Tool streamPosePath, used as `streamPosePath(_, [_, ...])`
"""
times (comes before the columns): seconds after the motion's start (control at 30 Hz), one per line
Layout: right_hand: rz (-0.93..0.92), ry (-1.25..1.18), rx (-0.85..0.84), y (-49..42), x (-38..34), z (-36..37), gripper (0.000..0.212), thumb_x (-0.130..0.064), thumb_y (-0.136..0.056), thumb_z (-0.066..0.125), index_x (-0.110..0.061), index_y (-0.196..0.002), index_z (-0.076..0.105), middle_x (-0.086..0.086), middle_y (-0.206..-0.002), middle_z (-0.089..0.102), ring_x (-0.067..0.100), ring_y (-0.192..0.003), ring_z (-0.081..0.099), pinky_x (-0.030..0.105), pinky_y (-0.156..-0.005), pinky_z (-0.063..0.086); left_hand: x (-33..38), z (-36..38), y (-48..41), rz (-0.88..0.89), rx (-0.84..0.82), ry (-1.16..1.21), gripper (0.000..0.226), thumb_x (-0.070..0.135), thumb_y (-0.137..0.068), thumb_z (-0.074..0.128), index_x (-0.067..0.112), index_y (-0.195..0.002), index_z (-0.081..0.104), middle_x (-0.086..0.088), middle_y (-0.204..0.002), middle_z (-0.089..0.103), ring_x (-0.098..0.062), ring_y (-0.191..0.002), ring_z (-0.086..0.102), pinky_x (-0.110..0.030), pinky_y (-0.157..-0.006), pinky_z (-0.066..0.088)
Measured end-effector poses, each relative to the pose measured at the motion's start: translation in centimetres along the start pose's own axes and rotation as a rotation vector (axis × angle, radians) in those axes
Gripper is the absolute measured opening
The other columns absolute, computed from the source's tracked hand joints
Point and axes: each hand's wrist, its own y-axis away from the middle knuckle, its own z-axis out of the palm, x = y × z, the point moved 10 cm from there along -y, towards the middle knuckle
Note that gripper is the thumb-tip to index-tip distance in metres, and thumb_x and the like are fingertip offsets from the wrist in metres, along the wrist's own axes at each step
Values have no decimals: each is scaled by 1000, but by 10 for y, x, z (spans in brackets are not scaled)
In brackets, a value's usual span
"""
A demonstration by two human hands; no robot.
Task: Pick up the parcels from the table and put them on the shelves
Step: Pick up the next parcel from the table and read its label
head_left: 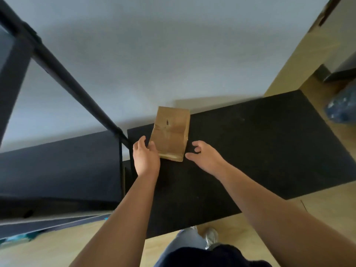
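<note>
A brown paper-wrapped parcel [171, 132] lies on the black table [260, 143], near its far left corner by the wall. My left hand [146, 158] is at the parcel's near left corner, fingers apart, thumb touching or almost touching its edge. My right hand [205, 156] hovers just right of the parcel's near right corner, fingers spread, a small gap between thumb and parcel. Neither hand has closed on the parcel.
A black metal shelf frame [63, 74] slants across the left, with a dark shelf board [57, 166] below it beside the table. A grey wall stands behind. Wooden floor lies around, with a blue plastic-wrapped bundle [342, 106] at far right.
</note>
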Motion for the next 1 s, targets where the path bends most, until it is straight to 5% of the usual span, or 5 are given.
streamPosePath(0.13, [5,26,-33,-13,-5,14,68,-35,-93,63,-19,-152,35,5,-147,50,22,-130,52,29,-93,42,-5,12,-17,-111,-75,64,47,31,-104,38,17,-149,45,-4,-148,51,-25,-132,51,-42,-105,42])
streamPosePath(0.3, [12,9,-1,-20,4,2,63,-33,-93,63,-17,-148,38,3,-140,55,22,-124,55,28,-85,43,-26,31,-7,-236,-108,236,35,26,-103,40,15,-125,65,0,-103,66,-14,-88,61,-33,-77,52])
streamPosePath(0.53, [5,41,19,-20,28,-31,47,-35,-96,57,-17,-138,49,-2,-115,61,11,-90,55,29,-77,45,-22,57,38,-344,-124,416,32,22,-100,52,18,-131,61,-4,-120,66,-19,-109,64,-42,-96,55])
streamPosePath(0.73, [39,-55,-81,-12,68,-52,50,-38,-96,57,-13,-138,51,1,-120,62,20,-107,61,39,-95,50,19,60,84,-193,-74,422,38,34,-96,60,25,-133,57,5,-126,53,-12,-108,53,-20,-68,46])
streamPosePath(1.0, [-32,89,-193,15,109,-71,54,-42,-94,58,-15,-140,52,4,-127,64,21,-114,61,32,-91,46,22,103,142,-239,-75,318,69,45,-83,73,28,-144,44,-2,-143,46,-22,-123,53,-34,-88,52])
